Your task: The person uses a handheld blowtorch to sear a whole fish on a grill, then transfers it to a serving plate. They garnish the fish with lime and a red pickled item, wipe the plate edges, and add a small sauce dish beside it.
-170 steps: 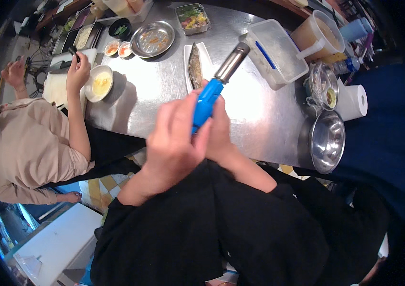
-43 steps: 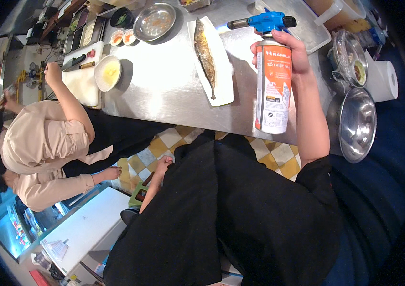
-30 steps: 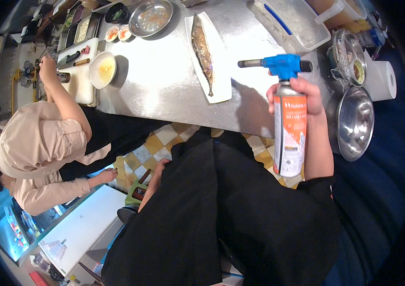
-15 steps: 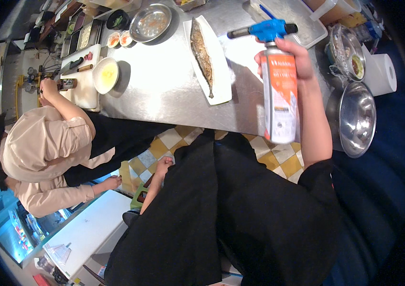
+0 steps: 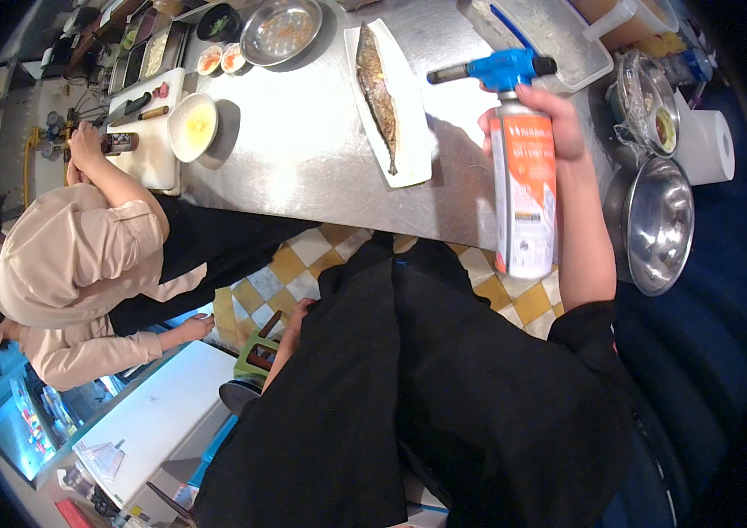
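Observation:
My right hand (image 5: pixel 558 128) is wrapped round the upper part of a kitchen blowtorch (image 5: pixel 525 189). The torch has a blue head and an orange-and-white gas can, held upright over the table's front edge; its nozzle points left, and no flame shows. Left of the nozzle, a whole browned fish (image 5: pixel 376 97) lies lengthwise on a long white plate (image 5: pixel 413 141). My left hand (image 5: pixel 296 319) hangs low beside my black apron, which partly covers it, so its fingers are hard to make out. A green object with brown bars (image 5: pixel 257 352) is close to that hand.
A steel table (image 5: pixel 303 189) carries a round metal dish (image 5: pixel 281 31), a white bowl with yellow content (image 5: pixel 193 128) and a cutting board (image 5: pixel 158 158). At right are a steel bowl (image 5: pixel 658 224) and paper roll (image 5: pixel 712 145). A co-worker (image 5: pixel 83 255) in beige works at left.
The whole view has shifted slightly. My right hand and the blowtorch are a little lower in view, and my left hand has slipped further behind the apron.

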Demonstrator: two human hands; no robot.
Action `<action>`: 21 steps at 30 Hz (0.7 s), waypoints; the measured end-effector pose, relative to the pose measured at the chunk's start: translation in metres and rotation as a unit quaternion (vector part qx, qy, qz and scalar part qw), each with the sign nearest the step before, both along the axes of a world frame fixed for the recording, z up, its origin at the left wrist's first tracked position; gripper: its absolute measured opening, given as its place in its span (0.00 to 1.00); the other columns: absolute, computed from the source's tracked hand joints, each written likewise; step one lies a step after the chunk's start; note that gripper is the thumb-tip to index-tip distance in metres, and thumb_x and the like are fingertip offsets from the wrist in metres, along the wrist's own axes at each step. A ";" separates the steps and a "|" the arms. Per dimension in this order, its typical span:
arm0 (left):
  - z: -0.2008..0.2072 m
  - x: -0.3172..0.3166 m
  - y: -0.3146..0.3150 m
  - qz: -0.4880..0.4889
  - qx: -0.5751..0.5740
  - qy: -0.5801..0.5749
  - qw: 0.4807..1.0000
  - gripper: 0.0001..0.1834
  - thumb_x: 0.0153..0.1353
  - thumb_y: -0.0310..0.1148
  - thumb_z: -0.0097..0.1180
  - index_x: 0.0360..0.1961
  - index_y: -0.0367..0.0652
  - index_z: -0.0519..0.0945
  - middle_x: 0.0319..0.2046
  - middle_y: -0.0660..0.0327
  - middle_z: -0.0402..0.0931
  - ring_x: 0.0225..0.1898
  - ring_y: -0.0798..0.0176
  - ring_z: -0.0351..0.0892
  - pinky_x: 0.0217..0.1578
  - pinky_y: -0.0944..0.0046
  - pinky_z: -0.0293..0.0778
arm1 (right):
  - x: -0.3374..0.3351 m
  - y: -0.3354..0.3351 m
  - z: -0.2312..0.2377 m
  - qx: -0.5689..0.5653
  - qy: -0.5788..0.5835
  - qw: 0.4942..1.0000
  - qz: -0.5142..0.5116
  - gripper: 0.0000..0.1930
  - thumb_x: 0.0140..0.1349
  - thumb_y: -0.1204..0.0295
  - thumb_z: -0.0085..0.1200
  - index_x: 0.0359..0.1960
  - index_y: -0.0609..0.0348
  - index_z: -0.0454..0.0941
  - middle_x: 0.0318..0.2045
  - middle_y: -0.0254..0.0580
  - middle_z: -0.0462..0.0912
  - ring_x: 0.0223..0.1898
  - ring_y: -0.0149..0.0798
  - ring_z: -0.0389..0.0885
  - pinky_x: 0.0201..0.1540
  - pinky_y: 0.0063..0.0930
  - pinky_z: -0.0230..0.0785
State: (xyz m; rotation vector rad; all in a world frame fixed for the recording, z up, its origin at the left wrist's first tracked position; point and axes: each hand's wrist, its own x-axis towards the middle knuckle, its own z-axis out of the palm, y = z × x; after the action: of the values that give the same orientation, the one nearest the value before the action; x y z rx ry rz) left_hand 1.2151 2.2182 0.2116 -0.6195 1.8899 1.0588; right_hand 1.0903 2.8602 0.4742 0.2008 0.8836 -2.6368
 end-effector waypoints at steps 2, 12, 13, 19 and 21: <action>0.004 0.000 0.008 -0.034 -0.009 0.022 0.999 0.14 0.53 0.31 0.66 0.40 0.39 0.80 0.34 0.62 0.81 0.39 0.66 0.78 0.43 0.65 0.72 | 0.024 -0.006 -0.004 0.001 -0.028 1.000 0.006 0.27 0.65 0.57 0.49 0.59 0.63 0.65 0.37 0.62 0.81 0.33 0.52 0.86 0.36 0.39 0.81; -0.017 -0.029 0.000 0.020 0.128 0.007 0.992 0.09 0.57 0.21 0.53 0.39 0.40 0.79 0.34 0.61 0.79 0.38 0.66 0.77 0.46 0.62 0.74 | 0.061 -0.014 0.005 -0.005 -0.009 1.000 -0.012 0.24 0.64 0.60 0.50 0.57 0.62 0.66 0.37 0.64 0.81 0.32 0.53 0.85 0.37 0.40 0.80; -0.016 -0.031 0.001 0.003 0.125 0.026 0.992 0.09 0.58 0.20 0.53 0.39 0.40 0.79 0.34 0.61 0.79 0.38 0.66 0.77 0.45 0.63 0.74 | 0.052 -0.013 0.007 -0.002 0.000 1.000 -0.017 0.24 0.64 0.60 0.49 0.57 0.62 0.67 0.37 0.64 0.81 0.33 0.54 0.85 0.37 0.39 0.80; 0.000 -0.031 0.007 -0.128 0.041 0.103 0.986 0.11 0.57 0.17 0.52 0.40 0.39 0.79 0.35 0.63 0.80 0.37 0.69 0.77 0.43 0.67 0.74 | -0.019 0.003 0.010 0.032 0.030 0.999 -0.028 0.20 0.65 0.58 0.49 0.50 0.62 0.71 0.37 0.61 0.83 0.34 0.53 0.86 0.35 0.38 0.81; 0.002 -0.026 0.003 -0.111 0.045 0.105 0.987 0.12 0.56 0.15 0.53 0.40 0.39 0.79 0.35 0.63 0.80 0.36 0.69 0.77 0.42 0.67 0.74 | -0.044 0.007 0.010 0.056 0.041 0.997 -0.046 0.19 0.65 0.58 0.50 0.46 0.63 0.72 0.35 0.61 0.83 0.33 0.53 0.86 0.34 0.39 0.82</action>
State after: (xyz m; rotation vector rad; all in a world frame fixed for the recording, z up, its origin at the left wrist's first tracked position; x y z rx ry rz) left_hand 1.1887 2.2214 0.2135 -0.2446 2.0253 1.0885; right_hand 1.0464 2.8668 0.4846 0.1660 1.0753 -2.6998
